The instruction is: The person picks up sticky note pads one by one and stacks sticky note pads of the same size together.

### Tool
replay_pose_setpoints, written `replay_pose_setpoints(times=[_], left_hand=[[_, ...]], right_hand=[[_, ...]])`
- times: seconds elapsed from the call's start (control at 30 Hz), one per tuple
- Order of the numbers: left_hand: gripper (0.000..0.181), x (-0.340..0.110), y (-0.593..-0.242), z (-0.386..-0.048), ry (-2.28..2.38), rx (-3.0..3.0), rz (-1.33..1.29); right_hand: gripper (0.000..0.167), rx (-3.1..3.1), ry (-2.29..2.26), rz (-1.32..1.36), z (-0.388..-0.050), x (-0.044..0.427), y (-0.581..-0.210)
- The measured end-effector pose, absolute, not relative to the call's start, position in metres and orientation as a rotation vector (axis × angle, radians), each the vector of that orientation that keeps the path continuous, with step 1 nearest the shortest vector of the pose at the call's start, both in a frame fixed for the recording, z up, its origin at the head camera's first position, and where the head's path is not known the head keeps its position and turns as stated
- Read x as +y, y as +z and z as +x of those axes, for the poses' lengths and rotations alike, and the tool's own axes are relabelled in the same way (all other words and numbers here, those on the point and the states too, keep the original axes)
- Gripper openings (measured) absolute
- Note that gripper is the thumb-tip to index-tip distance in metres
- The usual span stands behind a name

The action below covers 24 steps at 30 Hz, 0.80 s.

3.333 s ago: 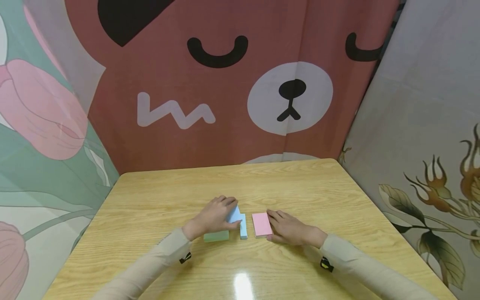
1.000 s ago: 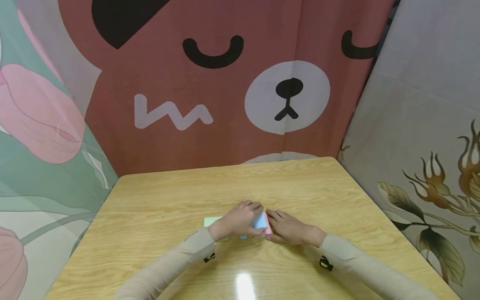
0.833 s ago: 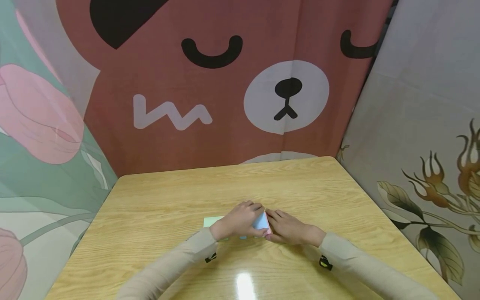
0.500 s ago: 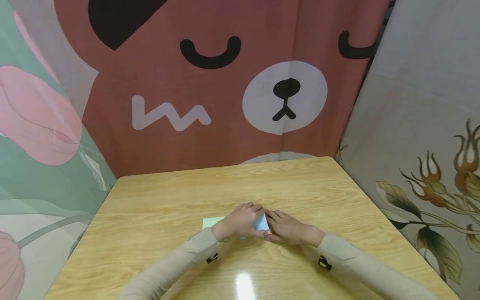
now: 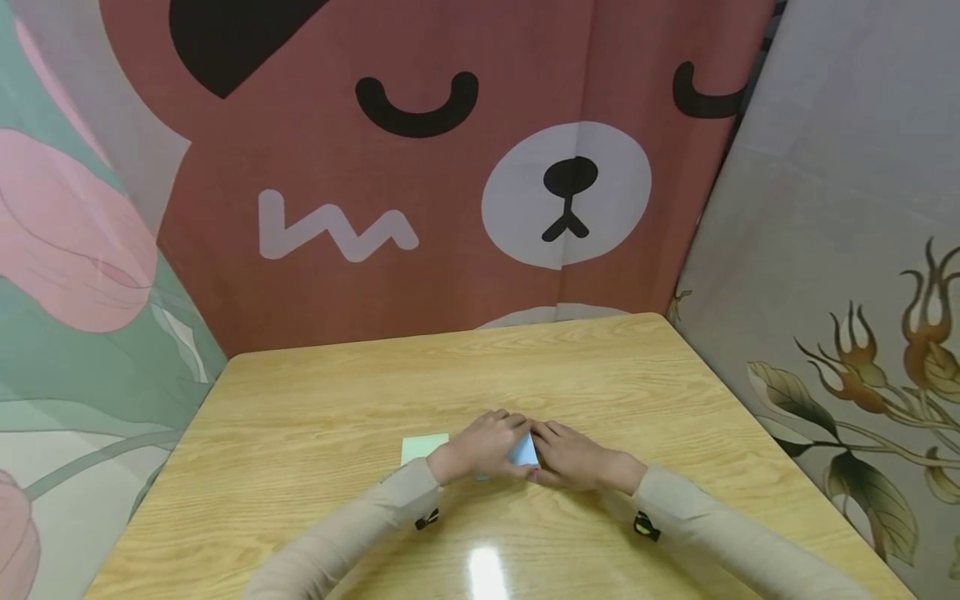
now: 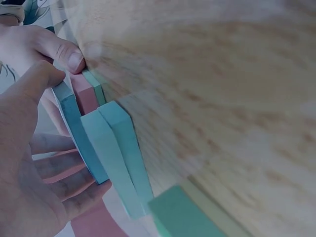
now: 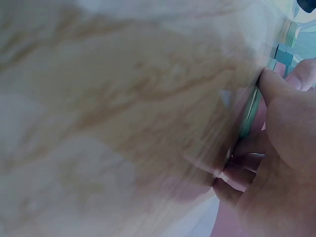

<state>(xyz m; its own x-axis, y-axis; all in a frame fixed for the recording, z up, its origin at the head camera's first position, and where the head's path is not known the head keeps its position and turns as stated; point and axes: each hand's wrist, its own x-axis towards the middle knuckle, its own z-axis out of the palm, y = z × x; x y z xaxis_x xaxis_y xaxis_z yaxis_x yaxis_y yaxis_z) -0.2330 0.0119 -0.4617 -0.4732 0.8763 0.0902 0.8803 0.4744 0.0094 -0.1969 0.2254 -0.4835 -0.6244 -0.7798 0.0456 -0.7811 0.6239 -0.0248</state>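
My left hand (image 5: 480, 446) grips a blue sticky note pad (image 5: 525, 450) between thumb and fingers, over the pink one. In the left wrist view the blue pad lies against the pink pad (image 6: 86, 96), with a thin green pad (image 6: 95, 86) beneath it on the table side. Thumb and bent fingers of my right hand (image 5: 573, 454) hold the ends of this pink and green stack, and both thumbs come close together. Two light blue pads (image 6: 118, 158) lie stacked beside it, mostly hidden under the left hand in the head view.
A green pad (image 5: 425, 446) lies left of the left wrist, with a tan layer (image 6: 217, 207) under it. The wooden table (image 5: 360, 383) ends at a curtain (image 5: 315, 292) behind, and another patterned curtain (image 5: 810, 250) hangs at the right.
My left hand has carried the blue pad rightward from beside the other blue pads onto the pink one, whose top is now covered. The right hand has stayed at the pink pad.
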Motion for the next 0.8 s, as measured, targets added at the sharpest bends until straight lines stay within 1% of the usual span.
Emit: replay_pose_setpoints(times=[0.43,0.8], left_hand=[[0.075,0.0124,-0.4655,-0.2325,-0.028,-2.645,-1.536],[0.075,0.013,-0.4658,-0.2316,0.013,-2.686,-1.524]], right_hand=[[0.073,-2.892,0.026,1.295,-0.1946,0.2228,-0.4803],[0.072,-2.887,0.03,1.279,-0.1945,0.2222,-0.4808]])
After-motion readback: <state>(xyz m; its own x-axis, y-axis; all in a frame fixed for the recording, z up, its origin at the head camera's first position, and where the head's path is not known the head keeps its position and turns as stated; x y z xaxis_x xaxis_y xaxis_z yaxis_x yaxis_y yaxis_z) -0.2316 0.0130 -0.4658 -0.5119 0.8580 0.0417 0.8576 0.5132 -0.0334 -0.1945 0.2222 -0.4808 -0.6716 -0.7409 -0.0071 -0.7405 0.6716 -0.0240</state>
